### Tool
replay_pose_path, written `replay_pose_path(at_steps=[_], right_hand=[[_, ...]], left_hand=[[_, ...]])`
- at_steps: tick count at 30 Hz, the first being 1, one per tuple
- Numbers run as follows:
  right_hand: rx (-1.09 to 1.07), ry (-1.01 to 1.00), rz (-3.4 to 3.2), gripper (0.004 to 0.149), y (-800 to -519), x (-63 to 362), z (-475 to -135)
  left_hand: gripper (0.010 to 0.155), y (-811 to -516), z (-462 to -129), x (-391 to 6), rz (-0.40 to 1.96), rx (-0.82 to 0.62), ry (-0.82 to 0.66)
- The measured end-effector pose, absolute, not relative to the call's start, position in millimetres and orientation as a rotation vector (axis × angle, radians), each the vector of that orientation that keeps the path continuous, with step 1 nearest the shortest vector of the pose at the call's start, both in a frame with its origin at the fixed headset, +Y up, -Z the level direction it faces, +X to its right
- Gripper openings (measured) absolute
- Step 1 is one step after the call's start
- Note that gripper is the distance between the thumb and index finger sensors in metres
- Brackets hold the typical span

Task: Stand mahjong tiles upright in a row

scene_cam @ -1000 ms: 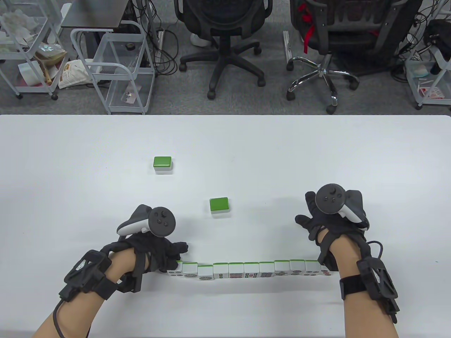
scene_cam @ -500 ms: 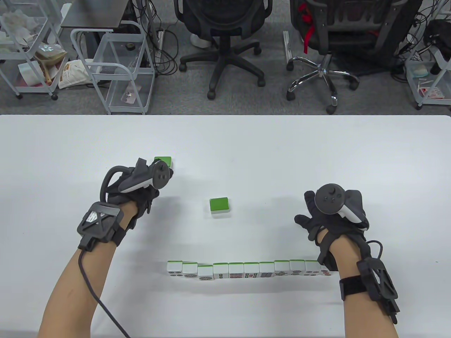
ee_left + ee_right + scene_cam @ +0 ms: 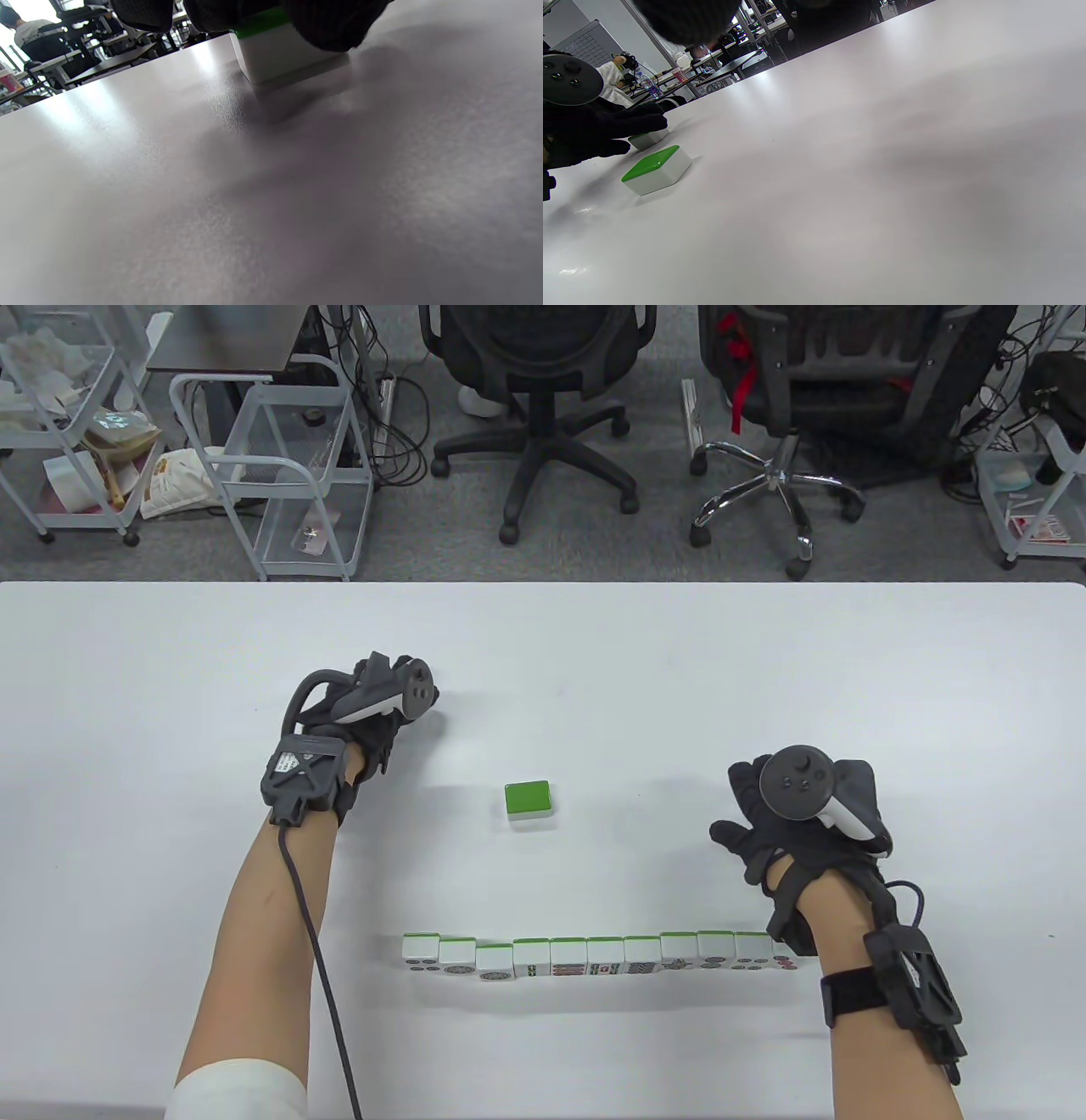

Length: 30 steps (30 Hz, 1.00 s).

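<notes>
A row of several upright mahjong tiles [image 3: 594, 957] stands near the table's front edge, faces toward me. My left hand [image 3: 422, 704] has reached to the far loose tile and covers it in the table view. In the left wrist view my fingers [image 3: 331, 25] lie over the top of this green-backed tile [image 3: 288, 55], which sits flat on the table. The right wrist view shows it [image 3: 649, 139] between my left fingers and thumb. A second green-backed tile [image 3: 529, 800] lies flat mid-table, untouched. My right hand [image 3: 747, 823] rests open on the table past the row's right end, holding nothing.
The white table [image 3: 764, 670] carries nothing else. Beyond its far edge stand two office chairs [image 3: 543, 390] and wire carts [image 3: 280, 466] on the floor. The left hand's cable [image 3: 327, 984] trails toward the front edge, left of the row.
My left hand left the row's left end, moved up and away to the far loose tile, and now covers it. The right hand stayed in place. The row is unchanged.
</notes>
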State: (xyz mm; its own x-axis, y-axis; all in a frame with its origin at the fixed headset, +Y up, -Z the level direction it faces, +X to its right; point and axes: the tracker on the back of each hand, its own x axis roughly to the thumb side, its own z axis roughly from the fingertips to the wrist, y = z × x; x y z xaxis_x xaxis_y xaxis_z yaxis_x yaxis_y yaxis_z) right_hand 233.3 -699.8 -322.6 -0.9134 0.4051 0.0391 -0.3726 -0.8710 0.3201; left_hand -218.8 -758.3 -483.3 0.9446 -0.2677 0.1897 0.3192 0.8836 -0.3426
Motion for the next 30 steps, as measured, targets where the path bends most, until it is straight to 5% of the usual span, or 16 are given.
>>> replay_pose_path(at_steps=[9, 18, 30], right_hand=[[0.152, 0.443, 2.69, 0.077, -699.3, 234.5, -321.8], [0.166, 0.42, 2.673, 0.078, -695.2, 236.0, -320.3], [0.2, 0.406, 2.655, 0.078, -690.6, 233.4, -317.8]], left_hand=[[0.082, -755.6, -484.9, -220.9, -0.342, -0.367, -0.076], [0.077, -747.2, -472.4, -223.5, -0.282, -0.422, -0.081], [0.078, -710.6, -391.3, -231.3, -0.055, -0.73, -0.285]])
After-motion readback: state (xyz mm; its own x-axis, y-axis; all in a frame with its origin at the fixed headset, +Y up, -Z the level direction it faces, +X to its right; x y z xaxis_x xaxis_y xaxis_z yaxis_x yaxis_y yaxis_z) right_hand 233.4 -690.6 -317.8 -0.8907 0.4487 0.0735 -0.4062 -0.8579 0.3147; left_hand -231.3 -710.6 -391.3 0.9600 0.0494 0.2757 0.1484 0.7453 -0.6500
